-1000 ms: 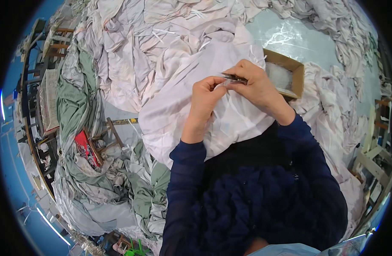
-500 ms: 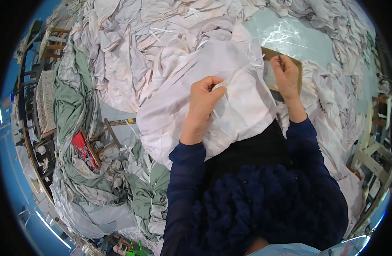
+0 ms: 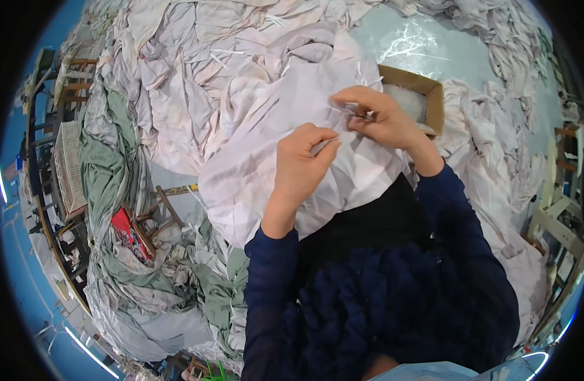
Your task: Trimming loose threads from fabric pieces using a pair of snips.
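Note:
A pale pinkish-white cloth point(image 3: 254, 171) spreads over my lap and up onto the pile in front. With thumb and forefinger closed together, my left hand point(image 3: 301, 159) pinches a bit of this cloth above its middle. Just to the right, my right hand point(image 3: 384, 120) is raised over the same cloth, its forefinger stretched toward the left. Its other fingers curl around a small dark metal tool point(image 3: 367, 116), mostly hidden, so its kind is unclear. The two hands are close together but do not touch.
An open cardboard box point(image 3: 435, 108) with whitish, clear-looking stuff inside stands right of my hands. Heaped pale fabric point(image 3: 177, 76) covers the far side, and green fabric point(image 3: 104, 146) hangs at the left. A wooden stool point(image 3: 168, 209) and a red patterned item point(image 3: 130, 232) sit below it.
My right hand has moved left from over the cardboard box to the cloth beside my left hand, uncovering the box. My left hand keeps its pinch, shifted slightly.

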`<state>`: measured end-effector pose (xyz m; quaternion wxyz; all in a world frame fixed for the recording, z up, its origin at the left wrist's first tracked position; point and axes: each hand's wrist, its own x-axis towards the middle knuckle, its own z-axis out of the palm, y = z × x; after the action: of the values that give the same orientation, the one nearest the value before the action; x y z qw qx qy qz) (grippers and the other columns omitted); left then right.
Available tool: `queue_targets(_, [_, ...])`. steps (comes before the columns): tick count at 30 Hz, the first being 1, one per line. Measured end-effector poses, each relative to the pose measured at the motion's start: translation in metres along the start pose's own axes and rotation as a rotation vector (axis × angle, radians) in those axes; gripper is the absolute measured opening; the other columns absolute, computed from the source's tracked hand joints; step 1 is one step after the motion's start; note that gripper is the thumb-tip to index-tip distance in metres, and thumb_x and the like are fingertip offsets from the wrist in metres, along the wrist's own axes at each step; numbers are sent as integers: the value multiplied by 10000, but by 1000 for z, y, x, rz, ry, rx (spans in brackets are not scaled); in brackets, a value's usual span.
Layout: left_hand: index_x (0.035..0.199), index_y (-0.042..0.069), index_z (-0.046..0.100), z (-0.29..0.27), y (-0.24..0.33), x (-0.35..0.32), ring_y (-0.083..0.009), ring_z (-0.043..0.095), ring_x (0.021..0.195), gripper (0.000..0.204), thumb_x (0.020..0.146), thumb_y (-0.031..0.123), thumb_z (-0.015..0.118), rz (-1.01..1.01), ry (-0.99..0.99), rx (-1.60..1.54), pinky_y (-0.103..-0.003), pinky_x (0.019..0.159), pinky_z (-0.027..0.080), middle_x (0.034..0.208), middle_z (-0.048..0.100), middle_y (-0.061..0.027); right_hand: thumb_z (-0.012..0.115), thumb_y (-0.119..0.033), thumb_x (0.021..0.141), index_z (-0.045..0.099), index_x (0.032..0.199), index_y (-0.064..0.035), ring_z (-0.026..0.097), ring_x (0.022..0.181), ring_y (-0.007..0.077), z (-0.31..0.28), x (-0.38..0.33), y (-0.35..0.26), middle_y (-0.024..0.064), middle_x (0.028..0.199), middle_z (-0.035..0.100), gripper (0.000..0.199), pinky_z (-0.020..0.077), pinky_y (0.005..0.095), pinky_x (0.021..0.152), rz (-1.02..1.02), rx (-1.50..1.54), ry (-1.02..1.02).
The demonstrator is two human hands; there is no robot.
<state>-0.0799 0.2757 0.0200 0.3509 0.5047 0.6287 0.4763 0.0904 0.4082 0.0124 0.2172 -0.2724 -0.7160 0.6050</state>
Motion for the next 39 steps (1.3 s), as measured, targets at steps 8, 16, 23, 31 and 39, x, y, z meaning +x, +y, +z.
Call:
queue_targets(8, [870,54,720,-52,15,-74,-262,589,605,156,735,-24,724,134,192,564,-342,547,471,760,599,-84,664,112,720,632,873,-7,594,722,176,-18,-16,27,74,831,605,197,469,272,635,-347,-418,209])
queue_targets(16, [887,22,733,-85,-22,-164,-260,599,612,242,680,-102,712,352,465,944,-327,512,463,750,610,-99,662,133,714,624,904,-26,598,742,195,-4,-47,46,84,857,610,251,485,276,666,-492,-617,506])
queue_targets(23, [886,5,721,-114,-45,-206,-290,621,670,294,650,-159,656,265,591,1052,-357,577,502,796,640,-137,649,116,781,612,952,-40,572,734,103,-5,-58,50,42,895,616,234,465,223,654,-365,-617,517])
queue_targets(31, [934,-2,699,-129,-74,-229,-312,633,754,373,626,-160,562,142,750,1019,-368,654,523,861,647,-147,678,100,784,650,949,-38,558,694,74,-16,-66,48,7,863,634,217,465,210,652,-342,-579,549])
queue_targets(39, [955,33,705,-145,-83,-232,-328,661,740,359,652,-102,565,68,913,1044,-391,613,551,850,664,-134,585,79,886,636,1033,-31,601,780,59,-38,-68,51,-9,900,633,191,495,204,720,-222,-407,646])
